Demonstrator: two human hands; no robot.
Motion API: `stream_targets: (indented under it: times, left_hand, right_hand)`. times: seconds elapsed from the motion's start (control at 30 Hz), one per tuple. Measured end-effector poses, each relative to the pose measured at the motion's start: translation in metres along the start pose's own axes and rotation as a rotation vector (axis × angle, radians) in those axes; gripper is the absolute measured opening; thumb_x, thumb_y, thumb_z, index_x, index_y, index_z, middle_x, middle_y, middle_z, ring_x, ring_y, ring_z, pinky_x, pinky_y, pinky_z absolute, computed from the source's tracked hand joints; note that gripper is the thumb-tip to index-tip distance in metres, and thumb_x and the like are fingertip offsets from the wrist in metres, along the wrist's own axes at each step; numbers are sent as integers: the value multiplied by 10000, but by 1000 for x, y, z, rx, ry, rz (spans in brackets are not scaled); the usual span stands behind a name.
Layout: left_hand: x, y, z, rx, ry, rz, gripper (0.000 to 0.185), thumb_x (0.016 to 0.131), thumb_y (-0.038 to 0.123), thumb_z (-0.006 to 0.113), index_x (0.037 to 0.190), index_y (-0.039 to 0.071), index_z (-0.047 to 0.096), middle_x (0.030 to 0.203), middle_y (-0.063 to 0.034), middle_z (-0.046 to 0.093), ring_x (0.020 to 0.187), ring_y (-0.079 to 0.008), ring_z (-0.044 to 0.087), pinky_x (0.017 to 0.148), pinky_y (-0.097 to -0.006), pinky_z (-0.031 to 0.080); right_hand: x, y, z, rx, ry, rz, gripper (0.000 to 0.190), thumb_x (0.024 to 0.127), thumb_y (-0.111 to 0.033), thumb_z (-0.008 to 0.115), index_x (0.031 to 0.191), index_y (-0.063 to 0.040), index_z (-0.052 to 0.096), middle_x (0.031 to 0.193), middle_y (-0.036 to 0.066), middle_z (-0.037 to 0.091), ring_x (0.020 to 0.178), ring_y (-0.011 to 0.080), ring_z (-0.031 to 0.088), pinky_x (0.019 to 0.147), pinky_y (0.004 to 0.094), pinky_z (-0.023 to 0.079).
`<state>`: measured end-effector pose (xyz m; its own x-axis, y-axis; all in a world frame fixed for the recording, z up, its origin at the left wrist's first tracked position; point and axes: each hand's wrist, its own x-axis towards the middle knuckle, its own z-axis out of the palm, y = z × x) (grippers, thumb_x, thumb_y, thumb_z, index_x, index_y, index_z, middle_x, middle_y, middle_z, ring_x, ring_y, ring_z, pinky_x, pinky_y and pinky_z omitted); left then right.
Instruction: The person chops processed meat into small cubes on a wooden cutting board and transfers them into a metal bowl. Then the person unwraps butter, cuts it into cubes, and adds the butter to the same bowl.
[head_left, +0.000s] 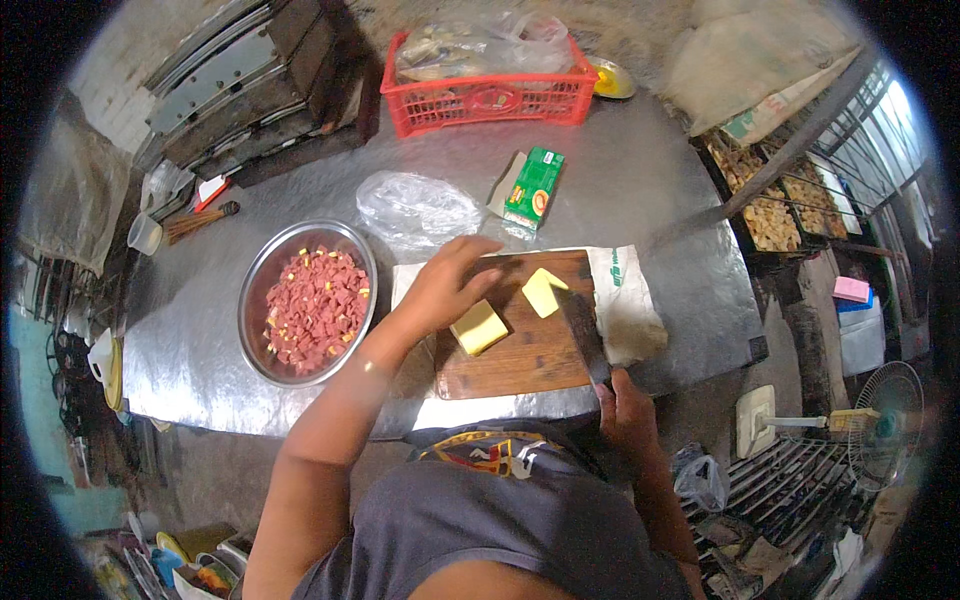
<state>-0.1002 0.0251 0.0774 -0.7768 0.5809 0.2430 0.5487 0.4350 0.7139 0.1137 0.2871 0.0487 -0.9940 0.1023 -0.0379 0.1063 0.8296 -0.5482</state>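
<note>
My right hand (626, 412) grips the handle of a knife (587, 341), its blade lying over the right side of a wooden cutting board (517, 367). Near the blade's tip is a thin yellow slice (541, 292), which looks like cheese or butter. A thicker yellow block (478, 328) rests on the board's left part. My left hand (454, 285) hovers over the board's upper left, fingers apart and holding nothing, just above the block. Left of the board, a steel bowl (244, 300) contains pink diced meat (315, 307) with small yellow cubes.
Beyond the board lie a clear plastic bag (416, 206) and an opened green carton (536, 187). A red plastic crate (491, 105) with bags stands at the table's (637, 195) far side. Brown sticks (199, 223) and a plastic cup (145, 235) are at left; a fan (885, 425) is at right.
</note>
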Motion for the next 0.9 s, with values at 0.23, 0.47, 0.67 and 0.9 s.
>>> stream_targets:
  times: [0.23, 0.47, 0.67, 0.9]
  left_hand:
    - [-91, 9, 34, 53, 48, -82, 566, 858, 284, 720, 1360, 108, 529, 1383, -210, 457, 1242, -394, 487, 1017, -433, 440]
    - [-95, 13, 48, 135, 45, -140, 533, 881, 255, 686, 1375, 137, 522, 1317, -250, 471, 1180, -420, 508, 976, -446, 461]
    - [-94, 12, 47, 153, 9, -181, 511, 890, 267, 673, 1371, 155, 539, 1286, -266, 482, 1143, -424, 532, 964, -440, 471]
    - [-95, 8, 50, 135, 31, -152, 514, 881, 248, 681, 1368, 153, 545, 1280, -266, 484, 1136, -416, 542, 952, -429, 481]
  right_hand:
    - [14, -84, -6, 118, -157, -56, 603, 957, -78, 463, 1516, -60, 237, 1252, 267, 580, 967, 461, 629, 788, 488, 516]
    - [22, -101, -5, 7, -328, -11, 868, 811, 32, 510, 1566, -189, 143, 1247, 301, 573, 1020, 468, 616, 866, 527, 490]
    - [20, -102, -5, -65, -262, -61, 679, 961, -50, 469, 1557, -216, 188, 1132, 291, 620, 930, 451, 648, 804, 513, 517]
    - [21, -105, -6, -83, -274, -74, 684, 964, -40, 464, 1557, -220, 176, 1164, 288, 613, 957, 452, 646, 801, 518, 519]
